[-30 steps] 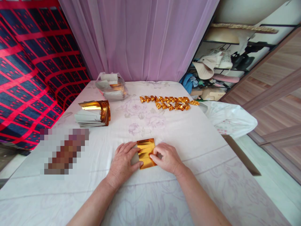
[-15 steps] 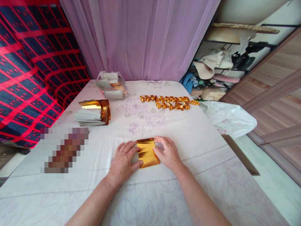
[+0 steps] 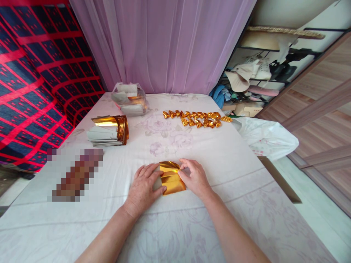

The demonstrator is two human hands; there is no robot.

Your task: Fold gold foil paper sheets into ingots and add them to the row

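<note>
A sheet of gold foil paper (image 3: 172,182) lies on the cloth in front of me, with a grey strip along its left side. My left hand (image 3: 145,182) rests flat on that left side, its thumb and index finger apart and pressing down the foil. At the right edge, my right hand (image 3: 195,177) pinches the paper between thumb and index finger. The foil is raised into a crease running toward this pinch. Part of the sheet's right side is hidden by the fingers.
Folded gold foil pieces (image 3: 201,119) lie in rows toward the back right. A stack of foil paper (image 3: 108,133) stands at left, before a clear bag (image 3: 130,100) of more sheets. A blurred patch (image 3: 76,175) covers something nearer. A white plastic bag (image 3: 270,137) hangs beyond the right edge.
My right thumb and index finger have closed together on the paper's right edge. The foil there has bunched up and its top right corner has bent. My left hand stays put.
</note>
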